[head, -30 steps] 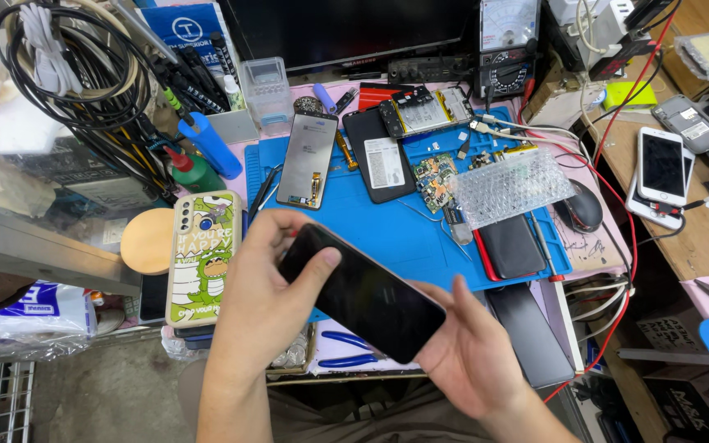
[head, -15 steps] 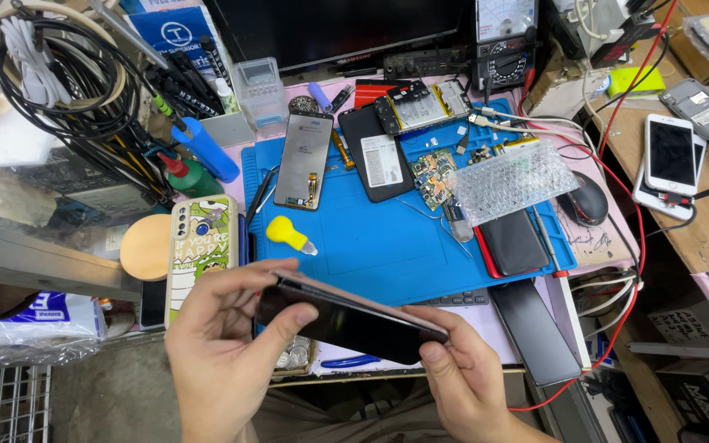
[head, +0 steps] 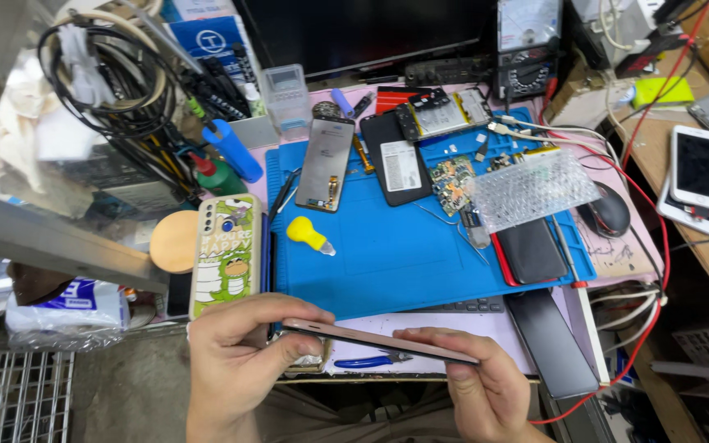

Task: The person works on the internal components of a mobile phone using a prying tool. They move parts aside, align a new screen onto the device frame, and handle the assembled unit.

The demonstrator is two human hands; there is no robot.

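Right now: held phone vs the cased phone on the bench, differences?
The held phone is bare, gripped edge-on between left hand and right hand; the cased phone lies flat, back up, untouched. The held phone shows a dark, thin edge; the cased phone wears a green cartoon case. Both are slim slab phones.

Bright, even light falls from above onto the worktop (head: 535, 344), and the blue mat (head: 395, 254) shows saturated and crisp. Shadows are short and soft; the yellow tool (head: 307, 234) casts only a small one. Under the worktop edge, below both hands, it turns dark. The bubble wrap (head: 535, 187) and the clear plastic sheet (head: 59, 172) at left catch pale glare. The monitor (head: 363, 33) reads nearly black. Wide-angle bending shows at the edges, where detail softens slightly. The phone (head: 379, 340) is sharp, without motion blur.
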